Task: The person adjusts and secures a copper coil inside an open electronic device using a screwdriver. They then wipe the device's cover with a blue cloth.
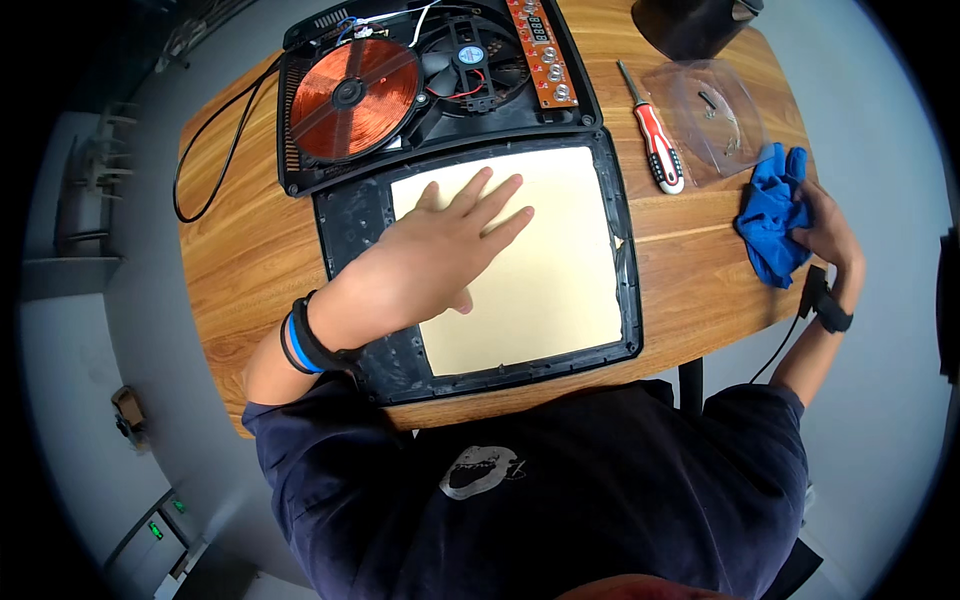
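My left hand [440, 245] lies with its fingers spread over the cream-coloured inner face [540, 290] of a black-framed cover panel [350, 230]. Whether its palm presses down on the panel or hovers just over it, I cannot tell. At the table's right edge, my right hand [828, 232] has its fingers and thumb around the side of a crumpled blue cloth [770, 225]. Beyond the panel sits the opened black housing of an induction cooker [290, 175], with a round copper coil [355, 95], a fan [475, 70] and an orange control board [543, 55] inside.
A red and white screwdriver [657, 145] lies right of the housing, beside a clear plastic tray [690, 165] holding small screws [732, 147]. A black kettle-like vessel [690, 30] stands at the back right. A black cord [215, 205] loops over the wooden table [235, 300] at left.
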Tool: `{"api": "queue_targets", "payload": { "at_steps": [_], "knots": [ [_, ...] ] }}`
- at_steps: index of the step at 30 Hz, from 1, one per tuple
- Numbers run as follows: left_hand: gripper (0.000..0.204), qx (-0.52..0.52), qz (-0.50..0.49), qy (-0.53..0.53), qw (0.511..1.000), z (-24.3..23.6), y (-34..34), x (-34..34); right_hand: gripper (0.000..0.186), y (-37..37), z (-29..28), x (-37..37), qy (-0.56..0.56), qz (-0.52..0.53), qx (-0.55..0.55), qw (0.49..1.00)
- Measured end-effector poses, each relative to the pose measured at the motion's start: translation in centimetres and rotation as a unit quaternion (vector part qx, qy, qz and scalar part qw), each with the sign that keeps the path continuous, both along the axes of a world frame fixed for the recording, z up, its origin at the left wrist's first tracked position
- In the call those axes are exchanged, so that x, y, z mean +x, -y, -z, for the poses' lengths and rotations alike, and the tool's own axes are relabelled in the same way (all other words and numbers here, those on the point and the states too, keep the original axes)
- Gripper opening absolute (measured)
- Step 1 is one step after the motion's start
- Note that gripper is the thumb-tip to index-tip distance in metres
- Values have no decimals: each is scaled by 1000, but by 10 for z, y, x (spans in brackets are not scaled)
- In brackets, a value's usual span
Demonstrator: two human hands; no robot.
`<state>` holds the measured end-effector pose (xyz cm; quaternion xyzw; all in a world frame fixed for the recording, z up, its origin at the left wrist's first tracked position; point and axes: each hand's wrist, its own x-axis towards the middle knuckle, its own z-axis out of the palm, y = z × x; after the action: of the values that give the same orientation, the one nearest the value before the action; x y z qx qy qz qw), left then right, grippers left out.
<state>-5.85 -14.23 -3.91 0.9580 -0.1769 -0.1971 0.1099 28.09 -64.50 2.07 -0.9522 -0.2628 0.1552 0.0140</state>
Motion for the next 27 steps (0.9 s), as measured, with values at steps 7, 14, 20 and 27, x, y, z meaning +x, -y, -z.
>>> {"api": "queue_targets", "payload": {
  "at_steps": [7, 14, 20, 27],
  "knots": [
    [135, 45, -73, 7, 996, -3, -18, -31, 52, -58, -100, -86, 71, -93, 87, 989],
    [122, 42, -53, 68, 995, 3, -20, -36, 61, -241, -51, -165, 6, -468, 98, 878],
    [122, 54, -82, 50, 994, 7, -18, -39, 74, -283, 20, -200, -7, -518, 89, 851],
    [123, 42, -62, 79, 994, 17, -16, -37, 59, -264, 14, -179, -166, -544, 58, 820]
  ]
}}
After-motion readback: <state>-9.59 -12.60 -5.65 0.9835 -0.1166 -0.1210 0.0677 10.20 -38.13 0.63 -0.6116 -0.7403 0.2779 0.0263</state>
